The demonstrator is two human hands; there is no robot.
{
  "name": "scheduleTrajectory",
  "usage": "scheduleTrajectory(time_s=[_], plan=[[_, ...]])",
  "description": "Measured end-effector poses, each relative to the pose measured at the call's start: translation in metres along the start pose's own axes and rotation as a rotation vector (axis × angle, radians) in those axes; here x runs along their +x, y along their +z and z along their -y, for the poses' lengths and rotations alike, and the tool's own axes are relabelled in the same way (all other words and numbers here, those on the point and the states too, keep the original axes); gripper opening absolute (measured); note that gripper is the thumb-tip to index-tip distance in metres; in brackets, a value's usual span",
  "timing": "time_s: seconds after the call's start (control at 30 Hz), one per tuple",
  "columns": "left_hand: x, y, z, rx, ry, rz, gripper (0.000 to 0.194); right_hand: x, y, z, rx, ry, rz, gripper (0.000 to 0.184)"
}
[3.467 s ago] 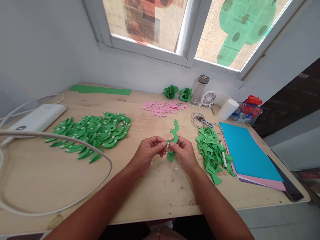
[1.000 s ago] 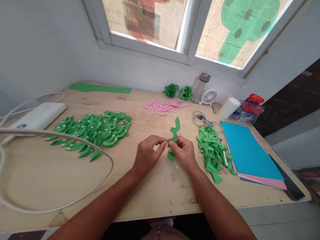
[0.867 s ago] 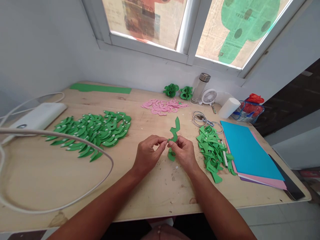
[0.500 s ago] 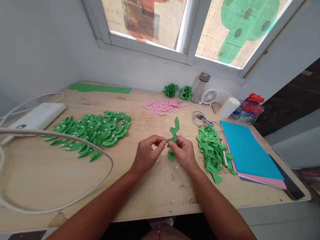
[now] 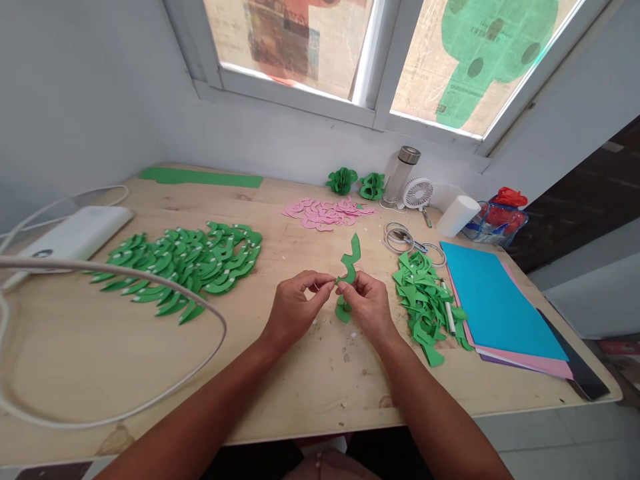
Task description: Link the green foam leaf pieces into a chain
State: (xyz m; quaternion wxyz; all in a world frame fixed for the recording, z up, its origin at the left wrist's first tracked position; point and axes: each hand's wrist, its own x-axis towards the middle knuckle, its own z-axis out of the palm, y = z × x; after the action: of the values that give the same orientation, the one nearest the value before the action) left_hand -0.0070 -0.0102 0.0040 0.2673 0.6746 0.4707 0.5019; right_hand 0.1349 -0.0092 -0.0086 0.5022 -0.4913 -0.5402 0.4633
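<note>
A curved green paper cutout (image 5: 352, 255) rises from between the fingers of my right hand (image 5: 369, 303), which pinches it. My left hand (image 5: 301, 301) is closed, thumb against fingertips, right at the cutout's left edge; whether it grips the paper or some tiny piece there is too small to tell. Below the fingers, another green paper part (image 5: 343, 312) shows above the table, partly hidden by my right hand. To the left lies a heap of green curved cutouts (image 5: 190, 263) with small white patches on them. Green paper scraps (image 5: 425, 300) are piled to the right.
Pink cutouts (image 5: 325, 213) lie near the wall, by two green paper balls (image 5: 343, 181), a glass bottle (image 5: 399, 177) and a small fan (image 5: 418, 193). Tape rings (image 5: 399, 238) and blue sheets (image 5: 500, 300) are at right. A white cable (image 5: 220, 333) loops over the left side.
The green cutout and both hands have shifted very slightly to the right. My fingers keep the same pinch, and everything else on the table stays put.
</note>
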Motion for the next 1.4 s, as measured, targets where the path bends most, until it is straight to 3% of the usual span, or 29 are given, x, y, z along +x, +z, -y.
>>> scheduleTrajectory(time_s=[0.93,1.4], plan=[[0.0015,-0.0005,0.0028,0.033,0.046,0.017,0.011,0.0006,0.0003,-0.001,-0.017,0.015,0.003,0.025],[0.0033,-0.0006,0.0064,-0.104,-0.088,0.07,0.013,-0.0009,0.0011,0.001,-0.004,0.02,0.007,0.022]])
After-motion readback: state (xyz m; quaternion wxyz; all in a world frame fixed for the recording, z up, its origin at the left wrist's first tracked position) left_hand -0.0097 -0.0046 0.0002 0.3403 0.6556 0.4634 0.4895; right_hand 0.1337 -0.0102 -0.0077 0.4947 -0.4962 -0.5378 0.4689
